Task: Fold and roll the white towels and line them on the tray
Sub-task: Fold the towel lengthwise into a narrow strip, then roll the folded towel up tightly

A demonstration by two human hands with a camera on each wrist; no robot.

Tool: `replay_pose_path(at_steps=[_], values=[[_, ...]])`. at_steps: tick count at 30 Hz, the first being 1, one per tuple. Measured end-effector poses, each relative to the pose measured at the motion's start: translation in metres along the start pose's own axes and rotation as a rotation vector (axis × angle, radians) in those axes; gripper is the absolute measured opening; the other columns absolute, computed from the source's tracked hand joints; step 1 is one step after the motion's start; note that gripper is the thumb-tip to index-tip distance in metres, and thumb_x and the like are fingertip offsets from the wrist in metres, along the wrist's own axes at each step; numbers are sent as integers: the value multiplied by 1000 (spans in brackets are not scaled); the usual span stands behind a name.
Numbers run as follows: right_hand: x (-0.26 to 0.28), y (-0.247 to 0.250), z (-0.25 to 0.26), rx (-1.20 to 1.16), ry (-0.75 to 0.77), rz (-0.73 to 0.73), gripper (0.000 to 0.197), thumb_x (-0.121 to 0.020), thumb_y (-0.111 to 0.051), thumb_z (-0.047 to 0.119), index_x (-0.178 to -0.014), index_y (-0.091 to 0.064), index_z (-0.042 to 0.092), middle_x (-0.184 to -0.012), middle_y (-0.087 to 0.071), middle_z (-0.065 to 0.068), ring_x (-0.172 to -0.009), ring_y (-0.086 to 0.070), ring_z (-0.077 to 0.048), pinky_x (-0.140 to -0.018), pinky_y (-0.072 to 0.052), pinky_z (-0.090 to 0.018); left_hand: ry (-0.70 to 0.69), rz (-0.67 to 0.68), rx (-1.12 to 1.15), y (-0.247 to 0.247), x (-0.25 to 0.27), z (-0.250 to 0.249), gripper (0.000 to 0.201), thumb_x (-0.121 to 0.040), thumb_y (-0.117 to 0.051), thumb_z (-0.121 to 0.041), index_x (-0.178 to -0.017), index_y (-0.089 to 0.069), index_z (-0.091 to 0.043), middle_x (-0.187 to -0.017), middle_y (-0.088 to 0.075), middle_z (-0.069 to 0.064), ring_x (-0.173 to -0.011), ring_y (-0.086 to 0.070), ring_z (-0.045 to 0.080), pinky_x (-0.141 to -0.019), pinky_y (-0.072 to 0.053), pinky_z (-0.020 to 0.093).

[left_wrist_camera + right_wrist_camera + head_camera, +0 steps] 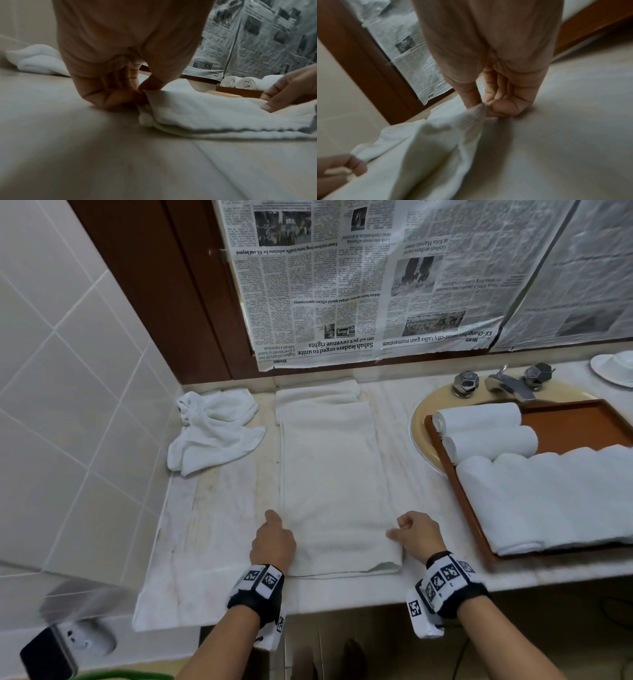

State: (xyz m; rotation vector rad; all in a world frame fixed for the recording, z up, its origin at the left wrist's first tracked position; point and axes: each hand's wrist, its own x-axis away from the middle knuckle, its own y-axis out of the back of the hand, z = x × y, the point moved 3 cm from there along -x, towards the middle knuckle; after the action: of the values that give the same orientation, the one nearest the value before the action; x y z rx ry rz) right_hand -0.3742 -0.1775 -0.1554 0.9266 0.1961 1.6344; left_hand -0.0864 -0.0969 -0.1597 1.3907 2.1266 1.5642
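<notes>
Folded towel [334,481] flat on counter [212,542], lengthwise. Left hand [272,541] fingers [120,94] pinch its near-left edge, right hand [416,534] pinches near-right corner. Rolled towels [486,429] on tray [575,422] right; crumpled towel [214,431] far-left.

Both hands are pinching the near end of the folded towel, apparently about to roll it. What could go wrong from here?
The left hand and right hand each pinch only a side edge of the folded towel, so the layers may slip apart and roll unevenly. The tray overhangs the sink, so adding a roll carelessly might tip it.
</notes>
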Motion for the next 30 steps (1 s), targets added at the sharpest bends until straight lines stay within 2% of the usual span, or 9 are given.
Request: replay_pose_path(at_steps=[4,7,11,14,17,21,24,27,30], values=[[4,0,2,113,35,-48,31,-78,-78,21,-82,-49,12,-88,-56,-6,-75,-53,-21,-59,-37,-27,-107,-46,-118,-6,5,2,36,-92,-41,-4,-127,-42,-13,-123,-47,9,-104,-50,29,-70,-43,37],[14,-6,17,423,324,-137,25,-85,-68,27,-95,-49,15,-98,-50,-1,-88,-49,-21,-71,-38,-31,-247,-126,-173,-8,7,-3,53,-89,-42,-1,-140,-41,-18,-147,-35,4,-127,-38,27,-92,-41,40],[27,-60,39,605,659,-32,46,-96,-44,42,-126,-58,11,-134,-57,-10,-123,-54,-29,-100,-46,-42,-521,30,-310,-37,20,-29,54,-104,-27,-36,-157,-12,-37,-166,2,-10,-153,1,18,-119,-10,50],[17,-85,42,753,616,167,69,-99,2,54,-157,-7,19,-164,4,4,-152,5,-21,-122,0,-43,-540,134,-445,-55,18,-35,55,-103,-9,-48,-152,16,-45,-159,27,-17,-148,26,17,-118,11,55],[1,-82,34,852,613,207,68,-92,9,59,-152,19,29,-156,29,14,-147,26,-14,-119,15,-42,-459,112,-417,-48,4,-24,54,-103,-7,-53,-150,18,-49,-158,28,-20,-148,25,14,-119,12,53],[-18,-48,10,836,428,154,64,-99,-1,59,-151,24,32,-154,36,11,-145,29,-15,-120,13,-45,-261,70,-345,-26,-11,8,56,-102,-7,-56,-150,20,-48,-157,28,-21,-149,22,17,-120,12,50],[-19,-22,-2,814,279,49,71,-91,13,57,-153,20,23,-158,29,4,-147,24,-17,-120,11,-47,-211,68,-317,-17,-12,16,57,-102,-10,-54,-151,20,-45,-161,25,-17,-150,20,20,-121,8,52],[-9,-29,18,755,441,43,70,-88,13,54,-150,20,21,-158,27,6,-146,26,-15,-120,13,-44,-310,17,-259,-17,-14,-13,57,-102,-11,-53,-154,11,-44,-160,23,-20,-151,17,19,-120,5,55],[-3,-66,37,776,594,164,65,-97,2,54,-152,15,23,-158,24,8,-148,22,-17,-120,13,-43,-494,75,-359,-36,-14,-51,63,-89,9,-60,-152,11,-51,-158,23,-24,-150,20,16,-119,6,55]])
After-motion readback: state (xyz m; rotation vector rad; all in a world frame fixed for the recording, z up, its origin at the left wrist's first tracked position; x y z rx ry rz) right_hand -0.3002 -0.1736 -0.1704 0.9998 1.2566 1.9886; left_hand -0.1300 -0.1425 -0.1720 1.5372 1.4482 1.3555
